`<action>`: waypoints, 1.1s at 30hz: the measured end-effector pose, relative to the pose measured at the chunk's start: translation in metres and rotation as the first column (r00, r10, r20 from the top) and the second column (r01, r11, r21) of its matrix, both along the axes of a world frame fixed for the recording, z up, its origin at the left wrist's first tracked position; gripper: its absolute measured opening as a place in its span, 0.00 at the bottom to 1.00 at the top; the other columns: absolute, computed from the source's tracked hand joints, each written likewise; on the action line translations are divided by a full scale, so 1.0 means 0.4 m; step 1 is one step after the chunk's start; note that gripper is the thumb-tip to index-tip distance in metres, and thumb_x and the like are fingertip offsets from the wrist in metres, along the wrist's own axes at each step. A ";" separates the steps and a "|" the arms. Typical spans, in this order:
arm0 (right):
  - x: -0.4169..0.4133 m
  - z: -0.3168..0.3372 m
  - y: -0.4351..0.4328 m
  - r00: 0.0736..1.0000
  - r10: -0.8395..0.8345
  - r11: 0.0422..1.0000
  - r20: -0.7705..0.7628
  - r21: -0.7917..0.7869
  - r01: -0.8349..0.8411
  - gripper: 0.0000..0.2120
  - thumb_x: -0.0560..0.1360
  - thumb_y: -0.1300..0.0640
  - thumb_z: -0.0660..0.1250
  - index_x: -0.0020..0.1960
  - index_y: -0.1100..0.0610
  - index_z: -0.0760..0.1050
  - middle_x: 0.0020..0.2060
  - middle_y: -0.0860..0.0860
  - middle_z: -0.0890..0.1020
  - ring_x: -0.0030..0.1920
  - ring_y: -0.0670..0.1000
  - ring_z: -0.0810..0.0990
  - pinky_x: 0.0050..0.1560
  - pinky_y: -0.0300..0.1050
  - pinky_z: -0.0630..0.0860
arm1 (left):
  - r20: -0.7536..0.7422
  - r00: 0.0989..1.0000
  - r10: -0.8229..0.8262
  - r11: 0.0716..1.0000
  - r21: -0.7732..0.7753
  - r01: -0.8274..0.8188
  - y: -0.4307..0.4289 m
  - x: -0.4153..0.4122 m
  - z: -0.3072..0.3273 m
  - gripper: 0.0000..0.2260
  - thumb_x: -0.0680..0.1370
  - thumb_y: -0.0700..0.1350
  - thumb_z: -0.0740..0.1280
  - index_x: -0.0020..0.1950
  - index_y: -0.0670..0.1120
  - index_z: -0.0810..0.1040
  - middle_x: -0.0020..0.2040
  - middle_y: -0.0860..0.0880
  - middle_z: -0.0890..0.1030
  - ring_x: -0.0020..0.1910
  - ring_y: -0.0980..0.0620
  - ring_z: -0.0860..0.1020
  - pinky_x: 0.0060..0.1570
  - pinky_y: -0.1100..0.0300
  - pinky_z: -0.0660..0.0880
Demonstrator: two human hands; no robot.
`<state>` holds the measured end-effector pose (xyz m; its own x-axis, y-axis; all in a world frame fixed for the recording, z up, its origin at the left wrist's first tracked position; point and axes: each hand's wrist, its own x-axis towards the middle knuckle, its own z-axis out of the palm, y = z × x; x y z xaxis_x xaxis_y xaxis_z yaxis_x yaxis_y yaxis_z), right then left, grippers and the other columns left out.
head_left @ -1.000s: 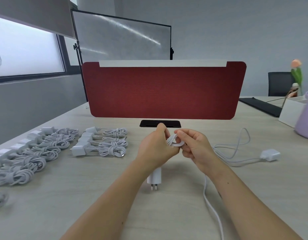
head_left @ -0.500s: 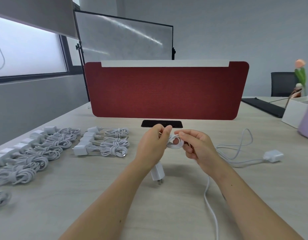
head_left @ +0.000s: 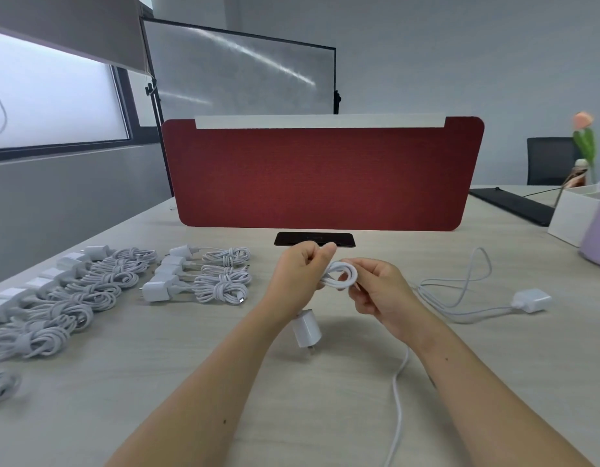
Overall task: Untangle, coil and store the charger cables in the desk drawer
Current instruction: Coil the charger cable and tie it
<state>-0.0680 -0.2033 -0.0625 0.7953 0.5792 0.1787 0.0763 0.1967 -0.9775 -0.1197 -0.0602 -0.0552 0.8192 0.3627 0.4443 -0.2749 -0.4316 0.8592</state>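
Observation:
Above the desk's middle, my left hand [head_left: 300, 278] and my right hand [head_left: 381, 293] both grip a small coil of white charger cable [head_left: 342, 277]. Its white plug adapter [head_left: 306, 328] hangs below my left wrist, prongs down. The loose tail of the cable [head_left: 398, 399] runs from under my right wrist toward the near edge. Another charger [head_left: 531, 299] lies uncoiled on the right, its cable [head_left: 460, 291] in loose loops. Several coiled chargers [head_left: 204, 278] lie in rows on the left. No drawer is in view.
A red divider panel [head_left: 322, 176] stands across the desk behind a black cable slot [head_left: 314, 238]. A white box [head_left: 574, 214] and a lilac container [head_left: 598, 230] sit at the right edge, near a black keyboard [head_left: 514, 205]. More coiled chargers [head_left: 56, 298] line the left edge.
The coil between my hands has grown and shows wider. The hanging adapter has swung slightly right. The view has shifted a little.

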 end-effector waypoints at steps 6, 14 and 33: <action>-0.030 -0.017 0.025 0.973 0.109 0.948 0.203 -0.315 -0.040 0.12 0.83 0.62 0.56 0.44 0.61 0.73 0.30 0.50 0.74 0.23 0.44 0.63 0.23 0.37 0.59 | 0.043 0.990 0.132 0.987 -0.102 -0.127 0.013 0.015 -0.017 0.20 0.81 0.51 0.66 0.32 0.48 0.64 0.23 0.58 0.65 0.25 0.56 0.65 0.31 0.56 0.67; -0.062 0.006 0.032 0.857 0.155 0.900 0.492 -0.427 0.083 0.15 0.81 0.58 0.60 0.41 0.54 0.82 0.21 0.43 0.65 0.25 0.43 0.62 0.29 0.39 0.60 | 0.029 0.942 0.333 0.917 0.224 -0.331 0.035 -0.010 -0.011 0.20 0.81 0.56 0.63 0.36 0.44 0.71 0.27 0.53 0.69 0.28 0.53 0.66 0.31 0.55 0.65; -0.016 0.003 0.017 0.999 -0.031 0.998 0.038 -0.062 0.033 0.11 0.80 0.57 0.64 0.40 0.57 0.77 0.25 0.50 0.67 0.22 0.43 0.60 0.22 0.34 0.55 | 0.016 0.997 -0.078 0.997 0.019 0.077 0.003 0.010 -0.033 0.20 0.82 0.56 0.58 0.32 0.50 0.66 0.27 0.55 0.67 0.29 0.53 0.65 0.33 0.54 0.68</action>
<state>-0.0745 -0.1966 -0.0613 0.8070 0.5648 0.1726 0.1179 0.1323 -0.9842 -0.1157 -0.0590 -0.0685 0.8368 0.2900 0.4645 -0.3226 -0.4243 0.8461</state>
